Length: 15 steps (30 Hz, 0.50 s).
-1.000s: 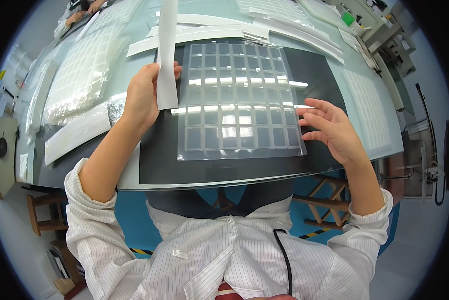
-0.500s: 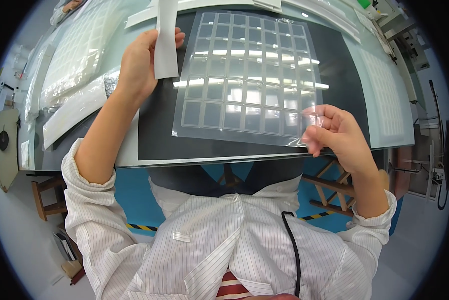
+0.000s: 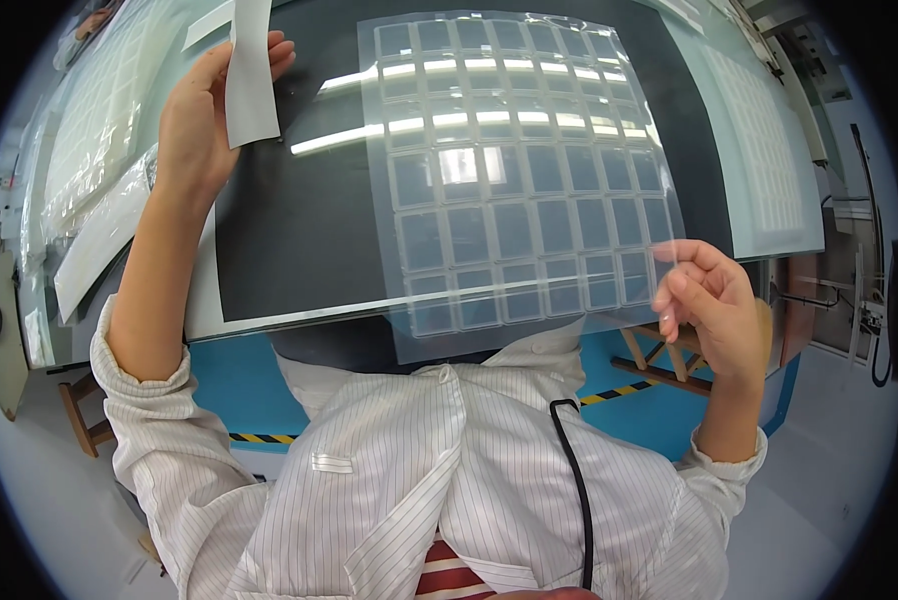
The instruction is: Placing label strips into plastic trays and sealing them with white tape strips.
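Note:
A clear plastic sheet with a grid of rectangular cells lies over the black mat. Its near part sticks out past the table's front edge, above my lap. My right hand is at the sheet's lower right edge, fingers curled around it; the index fingertip shows through the film. In my left hand, at the mat's far left, a white strip is gripped, standing up between thumb and fingers. The strip's top runs out of view.
Bagged gridded sheets lie at the left, with a white wrapped strip nearer me. More gridded sheets are at the right of the glass tabletop. A wooden stool stands below the table's front edge.
The clear sheet has slid toward me and now overhangs the table edge. My right hand moved nearer me with it. My left hand, with the white strip, shifted left in view.

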Each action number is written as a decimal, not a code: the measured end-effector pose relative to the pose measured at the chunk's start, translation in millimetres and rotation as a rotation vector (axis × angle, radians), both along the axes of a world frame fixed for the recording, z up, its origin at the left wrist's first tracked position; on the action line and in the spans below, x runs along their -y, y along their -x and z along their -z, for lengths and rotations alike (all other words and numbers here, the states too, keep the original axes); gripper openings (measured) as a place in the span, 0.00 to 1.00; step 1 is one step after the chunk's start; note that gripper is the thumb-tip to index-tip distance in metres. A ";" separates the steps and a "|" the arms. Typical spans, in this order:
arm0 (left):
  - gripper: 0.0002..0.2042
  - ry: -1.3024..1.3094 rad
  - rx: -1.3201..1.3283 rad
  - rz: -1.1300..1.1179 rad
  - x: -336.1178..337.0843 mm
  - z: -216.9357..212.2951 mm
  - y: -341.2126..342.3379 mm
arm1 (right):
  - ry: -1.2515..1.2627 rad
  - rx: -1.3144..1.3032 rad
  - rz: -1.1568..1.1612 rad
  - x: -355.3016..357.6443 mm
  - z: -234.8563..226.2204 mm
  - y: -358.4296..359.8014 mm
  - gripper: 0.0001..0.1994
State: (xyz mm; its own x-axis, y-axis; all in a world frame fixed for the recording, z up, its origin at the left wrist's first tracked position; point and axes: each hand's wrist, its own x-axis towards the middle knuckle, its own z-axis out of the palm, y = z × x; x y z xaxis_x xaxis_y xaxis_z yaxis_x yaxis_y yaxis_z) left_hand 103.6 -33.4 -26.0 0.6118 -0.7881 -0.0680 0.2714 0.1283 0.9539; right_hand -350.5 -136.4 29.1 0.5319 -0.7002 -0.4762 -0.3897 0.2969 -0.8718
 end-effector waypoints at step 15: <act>0.16 0.401 -0.210 0.424 5.1 9.7 3.4 | 0.256 -0.005 0.059 10.1 0.7 2.5 0.06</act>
